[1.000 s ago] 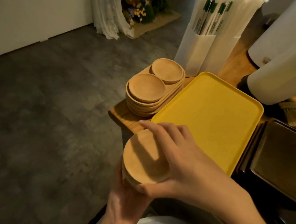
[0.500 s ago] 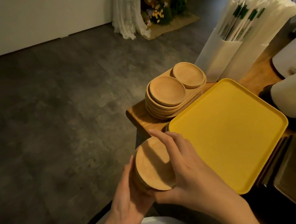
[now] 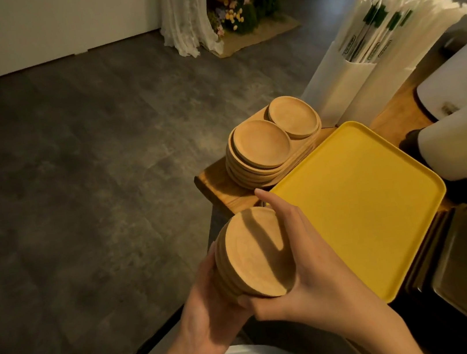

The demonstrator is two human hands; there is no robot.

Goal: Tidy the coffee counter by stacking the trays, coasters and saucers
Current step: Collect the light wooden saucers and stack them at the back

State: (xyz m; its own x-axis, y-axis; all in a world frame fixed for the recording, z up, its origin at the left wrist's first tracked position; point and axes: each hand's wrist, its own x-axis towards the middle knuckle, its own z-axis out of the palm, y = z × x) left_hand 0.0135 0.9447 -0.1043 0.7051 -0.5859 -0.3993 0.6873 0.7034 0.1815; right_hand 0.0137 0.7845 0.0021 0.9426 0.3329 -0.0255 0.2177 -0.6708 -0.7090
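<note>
Head view has the stack of wooden coasters [image 3: 255,252] up in the air between my two hands, just off the near corner of the bench [image 3: 220,185] and beside the yellow tray [image 3: 366,202]. I judge the discs stiff and light one by one, with some weight together. They look smooth enough to slide over each other, so the hold belongs on the rims, squeezed from opposite sides.

My left grip [image 3: 211,301] cups the stack's left side and bottom with the palm against it; its fingers are hidden behind the discs. My right grip [image 3: 305,257] wraps the other side, thumb under the near edge and fingers arched over the far rim. The stack is tilted, top face toward me, and both forearms rise from below and converge on it.
</note>
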